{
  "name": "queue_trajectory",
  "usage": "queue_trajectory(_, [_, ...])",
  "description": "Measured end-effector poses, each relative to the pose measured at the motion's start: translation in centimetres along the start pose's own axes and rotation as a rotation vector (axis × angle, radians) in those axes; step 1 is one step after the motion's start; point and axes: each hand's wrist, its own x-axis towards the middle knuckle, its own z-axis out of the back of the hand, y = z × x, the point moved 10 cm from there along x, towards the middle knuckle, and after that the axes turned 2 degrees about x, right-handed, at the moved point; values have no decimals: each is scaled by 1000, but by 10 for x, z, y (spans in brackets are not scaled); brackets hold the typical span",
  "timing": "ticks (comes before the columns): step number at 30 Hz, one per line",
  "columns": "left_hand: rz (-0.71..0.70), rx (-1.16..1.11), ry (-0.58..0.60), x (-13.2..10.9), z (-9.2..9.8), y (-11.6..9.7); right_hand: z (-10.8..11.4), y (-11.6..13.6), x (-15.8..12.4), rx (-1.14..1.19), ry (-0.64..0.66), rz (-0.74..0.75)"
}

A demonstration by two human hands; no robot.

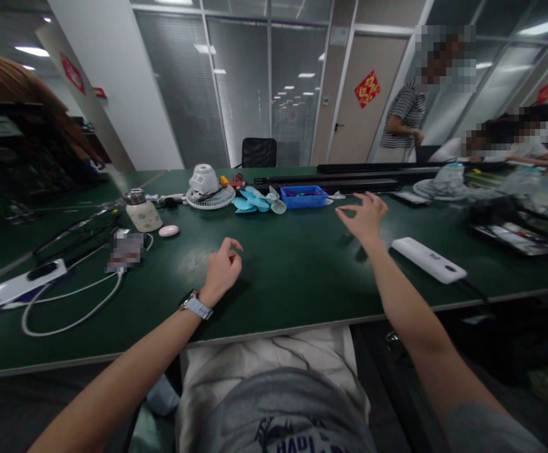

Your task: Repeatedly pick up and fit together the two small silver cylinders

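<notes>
Above the front half of the green table (274,277), my left hand (224,267) has loosely curled fingers, with a gap between thumb and index finger and nothing held. A watch with a pale strap (196,306) is on that wrist. Farther out to the right, my right hand (365,217) is raised over the table, fingers spread and holding nothing. Nearest to it are a blue tray (302,197) of small parts and a white power strip (428,259). Light-blue fan blades (251,200) lie left of the tray, beside a white fan part with a round grille (210,196).
On the left are a cream bottle (143,214), a pink oval object (168,231), a phone (127,250) with a white cable (78,332), and a white device (16,290). More fan parts (448,182) sit at the right. A person (403,116) stands behind the table.
</notes>
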Motion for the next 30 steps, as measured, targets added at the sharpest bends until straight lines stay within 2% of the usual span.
queue_trajectory(3, [-8, 6, 15, 0, -3, 0, -1, -68, 5, -106, 34, -212])
queue_trajectory(6, [-6, 15, 15, 0, -2, 0, -10, -93, 1, -158, 105, -279])
queue_trajectory(13, [-12, 1, 25, 1, -2, -1, -26, -91, -2, -182, 196, -277])
queue_trajectory(30, [-21, 9, 21, 0, -3, -1, -28, -98, -8, -177, 340, -398])
